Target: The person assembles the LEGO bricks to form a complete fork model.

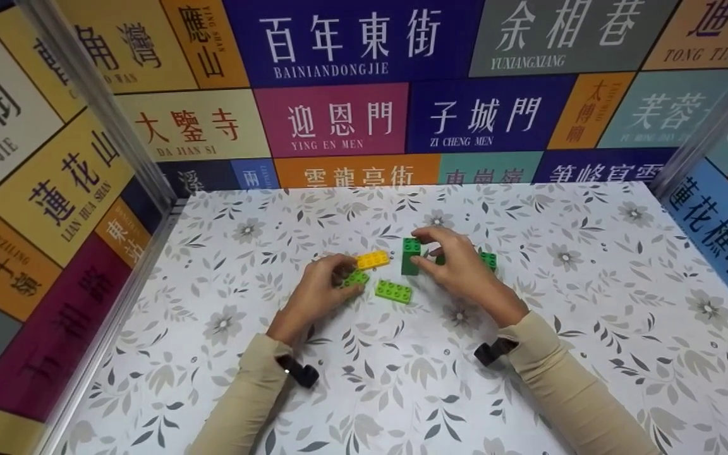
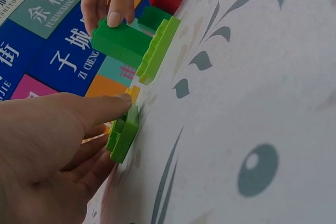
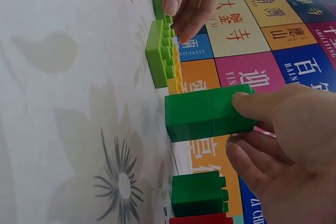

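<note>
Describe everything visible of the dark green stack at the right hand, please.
The dark green stack is two plastic-looking blocks, one atop the other, a seam between them and round studs on top. It stands upright on the patterned table, right of the yellow brick in the head view. The right hand grips its upper block, thumb against one face.
</note>
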Motion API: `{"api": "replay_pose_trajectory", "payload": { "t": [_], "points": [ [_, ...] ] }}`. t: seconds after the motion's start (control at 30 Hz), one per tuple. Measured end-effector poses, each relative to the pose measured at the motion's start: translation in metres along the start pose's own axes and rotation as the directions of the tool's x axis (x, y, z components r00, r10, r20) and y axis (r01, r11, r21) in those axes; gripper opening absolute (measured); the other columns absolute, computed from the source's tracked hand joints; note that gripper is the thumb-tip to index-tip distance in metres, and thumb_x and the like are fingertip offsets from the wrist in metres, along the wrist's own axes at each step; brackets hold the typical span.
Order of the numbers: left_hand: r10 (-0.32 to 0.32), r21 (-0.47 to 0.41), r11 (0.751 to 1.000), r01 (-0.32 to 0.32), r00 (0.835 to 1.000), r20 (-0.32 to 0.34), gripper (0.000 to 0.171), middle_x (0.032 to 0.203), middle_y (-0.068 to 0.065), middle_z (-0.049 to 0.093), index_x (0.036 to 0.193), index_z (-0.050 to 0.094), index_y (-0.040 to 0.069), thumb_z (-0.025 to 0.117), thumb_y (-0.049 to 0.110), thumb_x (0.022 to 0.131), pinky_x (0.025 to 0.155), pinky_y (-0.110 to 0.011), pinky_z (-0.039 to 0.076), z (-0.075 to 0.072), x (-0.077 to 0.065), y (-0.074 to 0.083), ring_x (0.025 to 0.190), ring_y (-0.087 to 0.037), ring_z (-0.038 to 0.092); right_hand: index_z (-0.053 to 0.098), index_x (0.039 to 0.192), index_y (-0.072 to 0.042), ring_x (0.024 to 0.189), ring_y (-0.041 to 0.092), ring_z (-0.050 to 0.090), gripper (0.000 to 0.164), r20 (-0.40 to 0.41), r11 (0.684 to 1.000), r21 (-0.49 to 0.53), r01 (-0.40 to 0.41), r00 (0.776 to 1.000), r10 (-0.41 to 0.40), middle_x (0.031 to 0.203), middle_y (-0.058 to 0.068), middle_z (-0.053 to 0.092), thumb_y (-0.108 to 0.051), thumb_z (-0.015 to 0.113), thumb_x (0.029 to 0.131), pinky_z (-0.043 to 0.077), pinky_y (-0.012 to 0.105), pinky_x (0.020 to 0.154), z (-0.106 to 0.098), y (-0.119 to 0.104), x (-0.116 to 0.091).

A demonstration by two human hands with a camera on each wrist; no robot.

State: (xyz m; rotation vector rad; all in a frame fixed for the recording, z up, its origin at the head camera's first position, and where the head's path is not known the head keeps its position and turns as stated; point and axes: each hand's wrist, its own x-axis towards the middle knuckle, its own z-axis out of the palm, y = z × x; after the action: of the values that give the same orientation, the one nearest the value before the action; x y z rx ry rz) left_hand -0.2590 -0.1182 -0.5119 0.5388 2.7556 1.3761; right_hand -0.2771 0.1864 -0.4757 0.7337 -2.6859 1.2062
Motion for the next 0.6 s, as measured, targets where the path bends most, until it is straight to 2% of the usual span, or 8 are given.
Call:
{"api": "replay_pose_trajectory", "payload": {
  "t": [0.17,0.33,0.47,0.6],
  "points": [
    [0.0,0.006,1.0,0.0,1.0,0.002,0.048,0.12,-0.011,0.075,0.134,0.072,0.004,0.089,0.019,0.092,0.092,-0.043,0.06,0.001,-0.001,0.0,0.102,-0.023,0.07,0.059,0.15,-0.014,0.134,0.034,0.063,0.055,-0.047,0.999,-0.036,0.028,0.998,-0.03,0.146,0.013,0.063,-0.024,0.08,0.1,0.062,0.052,0.1,-0.004,-0.008,-0.005],
    [-0.009,0.001,1.0,0.009,1.0,0.012,0.047,0.12,-0.009,0.075,0.133,0.072,0.006,0.089,0.02,0.092,0.092,-0.041,0.059,0.001,0.0,-0.001,0.102,-0.022,0.07,0.064,0.132,-0.01,0.116,0.028,0.065,0.039,-0.088,0.994,-0.08,0.068,0.993,-0.075,0.126,0.012,0.066,-0.026,0.08,0.1,0.062,0.05,0.092,-0.005,-0.017,-0.01],
    [-0.021,-0.003,1.0,0.021,1.0,0.018,0.045,0.119,-0.008,0.075,0.132,0.073,0.007,0.089,0.02,0.092,0.091,-0.04,0.059,0.0,0.0,-0.001,0.101,-0.021,0.069,0.068,0.119,-0.008,0.099,0.028,0.067,0.027,-0.052,0.987,-0.112,0.112,0.992,-0.118,0.11,0.012,0.068,-0.025,0.08,0.101,0.061,0.05,0.081,-0.001,-0.021,-0.016],
    [-0.014,0.0,1.0,0.014,1.0,0.023,0.041,0.117,-0.008,0.076,0.129,0.075,0.008,0.089,0.02,0.092,0.09,-0.04,0.058,0.0,-0.001,0.0,0.1,-0.021,0.069,0.073,0.113,-0.01,0.096,0.025,0.07,0.019,0.023,0.985,-0.111,0.132,0.991,-0.13,0.105,0.007,0.072,-0.024,0.079,0.101,0.062,0.047,0.08,0.005,-0.025,-0.02]
  ]
}}
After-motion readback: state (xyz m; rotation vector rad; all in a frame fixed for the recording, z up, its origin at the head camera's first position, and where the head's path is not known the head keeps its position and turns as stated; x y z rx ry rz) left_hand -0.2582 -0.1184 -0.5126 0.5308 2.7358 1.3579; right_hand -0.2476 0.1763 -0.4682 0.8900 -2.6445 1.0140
